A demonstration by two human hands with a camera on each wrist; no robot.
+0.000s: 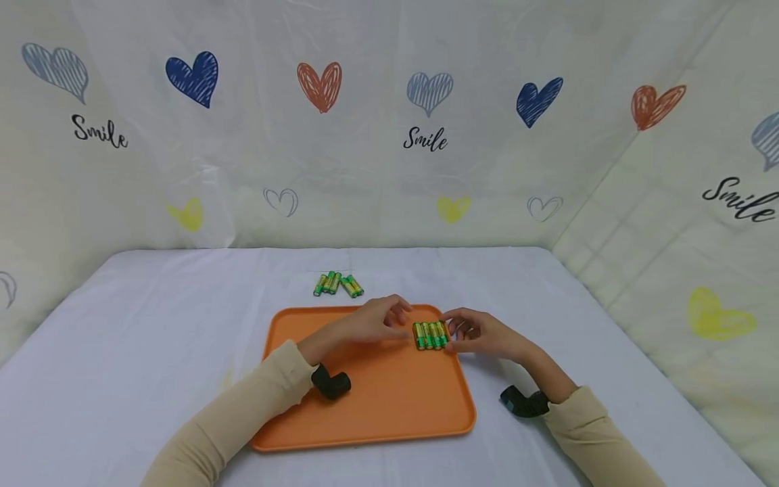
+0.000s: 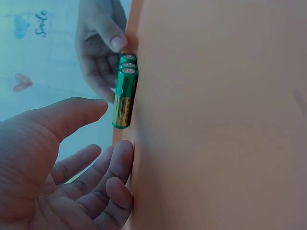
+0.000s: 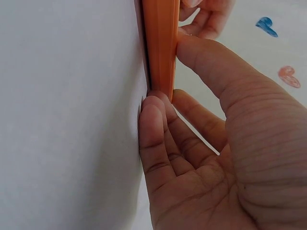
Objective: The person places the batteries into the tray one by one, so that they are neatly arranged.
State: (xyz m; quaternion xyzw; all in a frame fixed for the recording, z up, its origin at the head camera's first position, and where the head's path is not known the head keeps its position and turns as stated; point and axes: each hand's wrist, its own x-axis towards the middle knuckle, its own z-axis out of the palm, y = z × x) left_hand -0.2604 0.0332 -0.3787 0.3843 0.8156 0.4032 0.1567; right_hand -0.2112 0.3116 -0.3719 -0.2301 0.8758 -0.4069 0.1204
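Several green-and-gold batteries lie side by side in a row near the right rim of an orange tray. My right hand reaches over that rim and pinches the rightmost battery, thumb at its near end and a finger at its far end. In the right wrist view, the other fingers lie against the tray's outer side. My left hand hovers over the tray just left of the row, holding nothing. In the left wrist view, its thumb and loosely bent fingers stand apart, short of the nearest battery.
More loose batteries lie in a small cluster on the white tablecloth beyond the tray's far edge. A white curtain printed with hearts and "Smile" stands behind the table. Black wrist devices sit on both wrists.
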